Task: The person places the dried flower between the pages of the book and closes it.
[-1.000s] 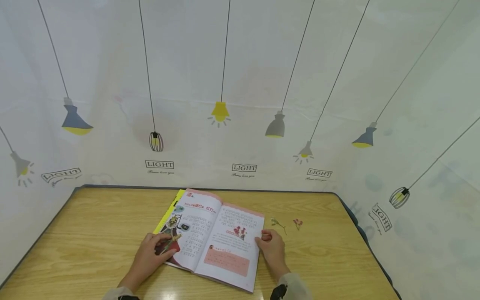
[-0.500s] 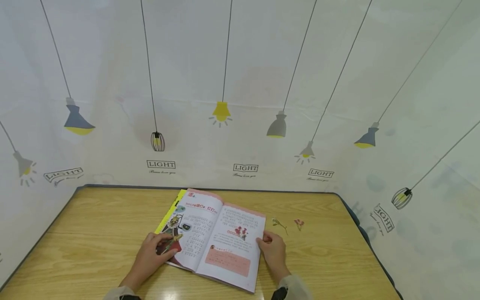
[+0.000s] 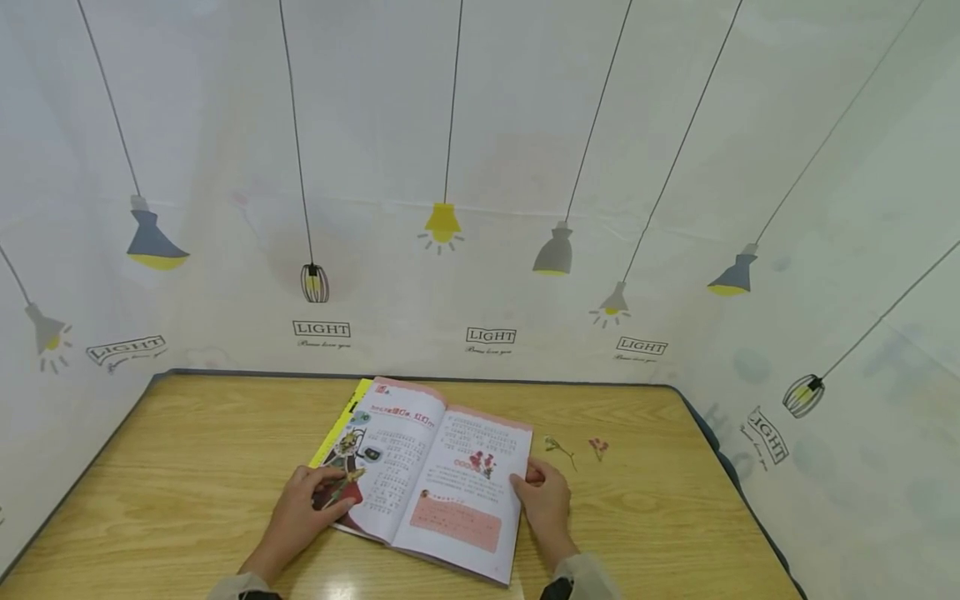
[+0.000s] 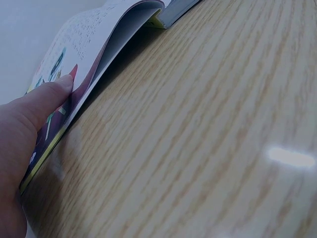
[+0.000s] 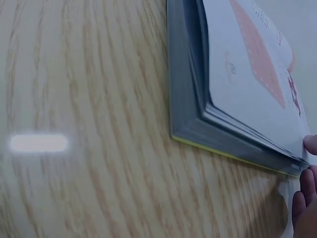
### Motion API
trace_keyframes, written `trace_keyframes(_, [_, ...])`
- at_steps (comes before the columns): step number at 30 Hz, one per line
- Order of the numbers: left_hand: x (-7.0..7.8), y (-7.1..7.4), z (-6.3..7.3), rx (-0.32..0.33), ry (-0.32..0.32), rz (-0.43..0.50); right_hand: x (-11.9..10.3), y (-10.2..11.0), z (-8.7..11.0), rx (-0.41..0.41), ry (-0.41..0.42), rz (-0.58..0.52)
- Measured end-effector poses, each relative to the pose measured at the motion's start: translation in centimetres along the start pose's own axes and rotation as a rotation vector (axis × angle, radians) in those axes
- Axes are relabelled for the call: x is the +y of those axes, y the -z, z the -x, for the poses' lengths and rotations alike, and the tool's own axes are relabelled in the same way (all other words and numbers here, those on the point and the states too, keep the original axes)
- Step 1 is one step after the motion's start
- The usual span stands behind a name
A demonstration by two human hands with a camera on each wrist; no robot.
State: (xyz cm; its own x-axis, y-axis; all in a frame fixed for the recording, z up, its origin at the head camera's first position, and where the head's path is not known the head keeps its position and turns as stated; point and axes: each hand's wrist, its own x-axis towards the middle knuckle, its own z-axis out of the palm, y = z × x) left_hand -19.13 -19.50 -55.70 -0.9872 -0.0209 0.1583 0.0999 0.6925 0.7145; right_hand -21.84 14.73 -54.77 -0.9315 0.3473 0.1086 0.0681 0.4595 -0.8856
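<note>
An open book (image 3: 442,483) with printed text and pictures lies tilted on the wooden table. My left hand (image 3: 300,508) grips its left side, with the thumb on the picture near the lower corner. In the left wrist view, that thumb (image 4: 54,94) presses the page, and the left part of the book (image 4: 99,54) bends up off the tabletop. At the right page's outer edge, my right hand (image 3: 547,504) pinches the pages. The right wrist view has its thumb (image 5: 310,144) on top and curled fingers (image 5: 307,191) beside the edge of the thick page stack (image 5: 233,131).
Two small dried flower sprigs, one greenish (image 3: 557,450) and one pink (image 3: 597,448), lie right of the book. A pale curtain (image 3: 390,183) printed with hanging lamps surrounds the wooden table (image 3: 187,450), which has a dark edge along its back and sides.
The view shifts very slightly. Both hands keep their places on the book, and the open pages look the same.
</note>
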Motion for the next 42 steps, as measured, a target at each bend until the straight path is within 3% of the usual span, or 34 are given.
trace_keyframes(20, [0.02, 0.02, 0.1, -0.005, 0.018, 0.001, -0.79, -0.34, -0.01, 0.08, -0.004, -0.059])
trace_keyframes(33, [0.24, 0.04, -0.01, -0.024, 0.039, -0.007, -0.16, -0.56, 0.16, 0.108, -0.003, -0.09])
trace_keyframes(42, [0.05, -0.04, 0.03, -0.015, 0.024, -0.004, 0.01, -0.85, 0.17, 0.135, 0.024, -0.034])
